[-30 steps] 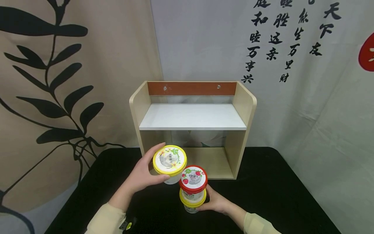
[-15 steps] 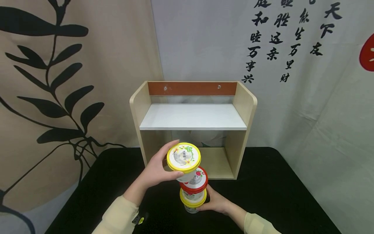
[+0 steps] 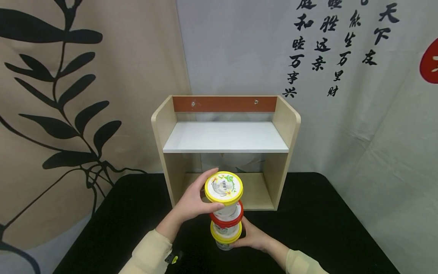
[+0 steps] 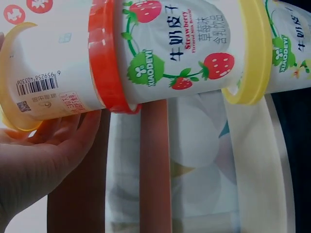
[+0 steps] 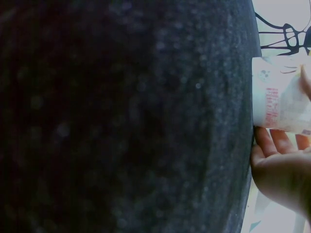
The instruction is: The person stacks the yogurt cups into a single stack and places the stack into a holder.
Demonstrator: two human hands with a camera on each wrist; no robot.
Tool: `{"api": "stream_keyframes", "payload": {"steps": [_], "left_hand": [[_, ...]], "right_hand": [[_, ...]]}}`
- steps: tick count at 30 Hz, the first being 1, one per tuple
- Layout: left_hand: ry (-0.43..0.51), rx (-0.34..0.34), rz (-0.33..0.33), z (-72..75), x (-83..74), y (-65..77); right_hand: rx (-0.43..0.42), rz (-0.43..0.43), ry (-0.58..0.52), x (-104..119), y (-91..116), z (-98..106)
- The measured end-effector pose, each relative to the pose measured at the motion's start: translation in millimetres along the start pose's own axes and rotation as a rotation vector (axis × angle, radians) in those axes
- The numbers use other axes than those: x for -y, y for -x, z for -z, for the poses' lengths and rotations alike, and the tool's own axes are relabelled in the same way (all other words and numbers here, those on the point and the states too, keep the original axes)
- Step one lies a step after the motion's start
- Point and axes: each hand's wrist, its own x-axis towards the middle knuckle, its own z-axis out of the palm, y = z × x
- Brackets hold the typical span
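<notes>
Three tubs stand in a column at the table's middle in the head view. My left hand (image 3: 193, 201) grips the top tub (image 3: 224, 187), with a yellow rim on its lid. Its base meets the red lid (image 4: 104, 53) of the middle tub (image 4: 180, 43), which is printed with strawberries. Under that is the bottom tub (image 3: 224, 245), whose yellow lid (image 4: 256, 48) supports the middle one. My right hand (image 3: 252, 236) holds the bottom tub from the right, its fingers and thumb around the side. The right wrist view shows that tub's white wall (image 5: 277, 92) on the table.
Right behind the column stands a two-level shelf with a white upper board (image 3: 226, 137) and a wooden lower board (image 3: 254, 190). Its side panels (image 3: 289, 144) rise left and right. The black table (image 3: 308, 228) extends to both sides, with a printed cloth (image 3: 236, 45) behind.
My left hand has carried the yellow-lidded tub rightwards, over the red-lidded tub, then down onto it. My right hand has stayed at the bottom tub.
</notes>
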Motion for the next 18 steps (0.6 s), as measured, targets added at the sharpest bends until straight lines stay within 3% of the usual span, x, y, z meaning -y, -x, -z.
{"api": "stream_keyframes", "payload": {"steps": [18], "left_hand": [[0.008, 0.009, 0.043, -5.2, 4.8, -1.1]], "right_hand": [[-0.007, -0.005, 0.008, -0.7, -0.4, -0.5]]}}
